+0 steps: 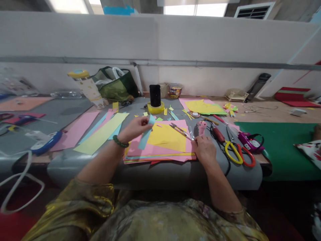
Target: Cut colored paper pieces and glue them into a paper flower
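Note:
Between the thumb and fingers of my left hand (136, 129) is a light blue paper strip (144, 140), hanging over a stack of coloured paper (160, 157). A yellow sheet (168, 135) lies on top of the stack. My right hand (205, 149) rests at the stack's right edge, its fingers bent near the end of small snips (181, 130); whether they grip anything is too small to tell. Just above that hand stands a pink glue gun (201, 127). Pink, blue and pale green strips (102, 134) are spread left of my left hand.
Scissors with yellow and red handles (240, 155), a red-handled tool (218, 134) and a purple device (250, 143) lie on the right. A phone (155, 95) stands in a yellow holder behind the stack. A tumbler (89, 88) and green bag (119, 87) are back left.

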`<state>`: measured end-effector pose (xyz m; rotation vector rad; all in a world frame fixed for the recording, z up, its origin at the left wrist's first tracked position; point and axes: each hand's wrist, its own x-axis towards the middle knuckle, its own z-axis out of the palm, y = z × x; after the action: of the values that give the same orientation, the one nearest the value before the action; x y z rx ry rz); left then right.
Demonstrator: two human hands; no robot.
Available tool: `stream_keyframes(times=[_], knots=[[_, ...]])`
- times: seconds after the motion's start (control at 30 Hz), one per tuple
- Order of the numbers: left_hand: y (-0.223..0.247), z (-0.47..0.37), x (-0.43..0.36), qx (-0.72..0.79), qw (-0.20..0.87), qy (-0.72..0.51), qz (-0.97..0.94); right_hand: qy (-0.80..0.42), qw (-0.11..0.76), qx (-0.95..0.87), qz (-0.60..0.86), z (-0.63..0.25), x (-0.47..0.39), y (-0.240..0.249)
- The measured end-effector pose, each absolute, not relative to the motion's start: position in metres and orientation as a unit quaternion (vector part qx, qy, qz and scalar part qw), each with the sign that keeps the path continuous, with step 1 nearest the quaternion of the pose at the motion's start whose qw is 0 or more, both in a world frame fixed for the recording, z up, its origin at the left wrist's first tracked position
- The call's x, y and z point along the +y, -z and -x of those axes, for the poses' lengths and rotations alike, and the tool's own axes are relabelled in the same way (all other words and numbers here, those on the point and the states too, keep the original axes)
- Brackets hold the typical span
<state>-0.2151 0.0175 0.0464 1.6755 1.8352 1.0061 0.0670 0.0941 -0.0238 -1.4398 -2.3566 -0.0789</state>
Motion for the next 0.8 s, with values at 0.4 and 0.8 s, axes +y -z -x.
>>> stream_keyframes(times=[0.4, 0.8], knots=[[-0.058, 0.296, 0.026, 0.717, 0.238, -0.525, -0.392, -0.011, 0.138, -0.865, 0.482, -0.049, 0.076, -0.003], [-0.010, 0.318, 0.033, 0.787, 0.202, -0.380, -0.443, -0.067, 0.046, -0.935, 0.346, 0.002, 0.048, -0.012]])
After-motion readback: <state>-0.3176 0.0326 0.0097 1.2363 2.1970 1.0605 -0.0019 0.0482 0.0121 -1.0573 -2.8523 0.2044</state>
